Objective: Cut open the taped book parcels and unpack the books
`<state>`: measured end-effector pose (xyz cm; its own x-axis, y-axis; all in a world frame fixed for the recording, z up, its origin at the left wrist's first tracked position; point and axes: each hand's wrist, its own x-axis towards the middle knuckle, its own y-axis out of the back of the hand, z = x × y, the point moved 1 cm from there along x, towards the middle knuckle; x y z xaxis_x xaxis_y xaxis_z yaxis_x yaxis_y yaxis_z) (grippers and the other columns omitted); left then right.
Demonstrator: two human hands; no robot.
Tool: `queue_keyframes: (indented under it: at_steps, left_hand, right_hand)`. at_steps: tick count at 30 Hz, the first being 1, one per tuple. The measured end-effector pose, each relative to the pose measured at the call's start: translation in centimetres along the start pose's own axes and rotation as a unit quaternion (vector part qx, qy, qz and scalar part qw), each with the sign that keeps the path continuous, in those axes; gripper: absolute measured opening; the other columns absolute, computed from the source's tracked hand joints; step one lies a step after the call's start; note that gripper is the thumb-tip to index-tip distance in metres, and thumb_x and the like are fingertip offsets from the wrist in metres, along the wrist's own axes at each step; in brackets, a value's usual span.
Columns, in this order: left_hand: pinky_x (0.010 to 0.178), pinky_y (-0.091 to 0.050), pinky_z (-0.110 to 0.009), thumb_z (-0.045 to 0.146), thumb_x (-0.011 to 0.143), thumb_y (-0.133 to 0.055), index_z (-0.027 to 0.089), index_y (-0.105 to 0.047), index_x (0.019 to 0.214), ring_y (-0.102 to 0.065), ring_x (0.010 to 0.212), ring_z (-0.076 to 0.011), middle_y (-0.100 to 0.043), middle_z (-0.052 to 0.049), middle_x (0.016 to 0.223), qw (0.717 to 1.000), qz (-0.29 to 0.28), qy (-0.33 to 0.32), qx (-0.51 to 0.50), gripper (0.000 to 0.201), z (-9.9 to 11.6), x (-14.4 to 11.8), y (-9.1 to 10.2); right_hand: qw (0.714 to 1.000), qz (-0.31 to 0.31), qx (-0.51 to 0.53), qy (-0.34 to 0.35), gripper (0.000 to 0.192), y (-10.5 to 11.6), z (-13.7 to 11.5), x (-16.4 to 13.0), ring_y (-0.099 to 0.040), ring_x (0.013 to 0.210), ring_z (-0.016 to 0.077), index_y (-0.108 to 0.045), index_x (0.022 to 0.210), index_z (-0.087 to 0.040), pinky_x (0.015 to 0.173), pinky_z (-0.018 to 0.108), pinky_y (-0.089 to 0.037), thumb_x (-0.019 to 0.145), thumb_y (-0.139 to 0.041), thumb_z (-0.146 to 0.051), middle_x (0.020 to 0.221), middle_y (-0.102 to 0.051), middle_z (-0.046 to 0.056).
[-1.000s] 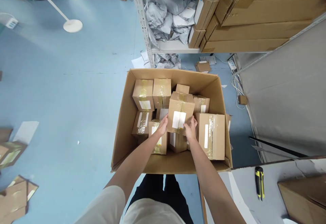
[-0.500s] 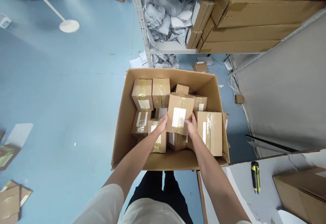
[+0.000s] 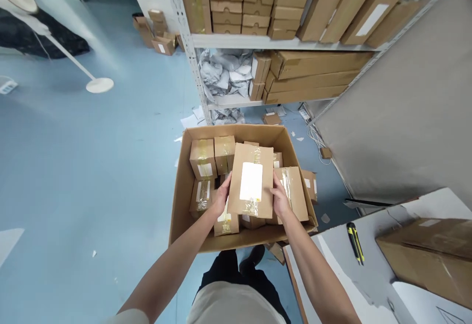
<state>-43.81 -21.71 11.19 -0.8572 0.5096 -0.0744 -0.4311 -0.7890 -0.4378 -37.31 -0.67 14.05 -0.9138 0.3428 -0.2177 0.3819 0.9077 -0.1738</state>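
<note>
Left hand [image 3: 221, 198] and right hand [image 3: 280, 200] gripping a box [image 3: 251, 180] by its sides, label up, above the big carton [image 3: 180, 201] full of small boxes [image 3: 202, 159] on the blue floor [image 3: 92, 176]. Knife [image 3: 354, 243] on the counter [image 3: 339, 260] to the right. Shelf [image 3: 258, 44] far behind

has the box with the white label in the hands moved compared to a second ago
Yes. The labelled box, held by the left hand and right hand, has risen toward the camera, covering more of the big carton.
</note>
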Motion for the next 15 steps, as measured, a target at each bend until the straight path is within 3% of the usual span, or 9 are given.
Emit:
queue_keyframes:
  at_steps: [3, 7, 15]
  left_hand:
    - [0.116, -0.014, -0.042, 0.082, 0.070, -0.032, 0.023, -0.028, 0.144, -0.015, 0.140, -0.0295, -0.026, -0.002, 0.150, 1.000, -0.025, -0.018, -0.006, 0.094, 2.5, -2.0, -0.9]
    - [0.117, -0.012, -0.041, 0.082, 0.070, -0.032, 0.022, -0.026, 0.144, -0.013, 0.140, -0.0291, -0.024, -0.001, 0.151, 0.997, -0.077, -0.020, -0.003, 0.095, 4.5, -4.2, -1.8]
    - [0.117, -0.012, -0.038, 0.079, 0.073, -0.031, 0.026, -0.020, 0.146, -0.009, 0.141, -0.0262, -0.022, 0.002, 0.152, 0.989, -0.139, 0.005, 0.047, 0.091, 4.8, -5.2, -3.7]
  right_hand:
    - [0.999, -0.028, 0.041, 0.014, 0.070, -0.4, -2.2, -2.9, -0.033, 0.134, 0.0230, -0.041, 0.137, -0.032, 0.111, 0.042, -0.026, 0.068, -0.054, -0.029, 0.142, -0.041, -0.009]
    - [0.998, -0.019, 0.057, 0.031, 0.068, -0.4, -3.4, -6.0, -0.027, 0.137, 0.0216, -0.043, 0.135, -0.031, 0.114, 0.042, -0.019, 0.069, -0.054, -0.031, 0.143, -0.038, -0.010]
    - [0.993, 0.000, 0.104, 0.054, 0.067, 1.0, -4.1, -9.8, -0.026, 0.137, 0.0230, -0.044, 0.135, -0.032, 0.114, 0.042, -0.018, 0.069, -0.055, -0.030, 0.143, -0.039, -0.009]
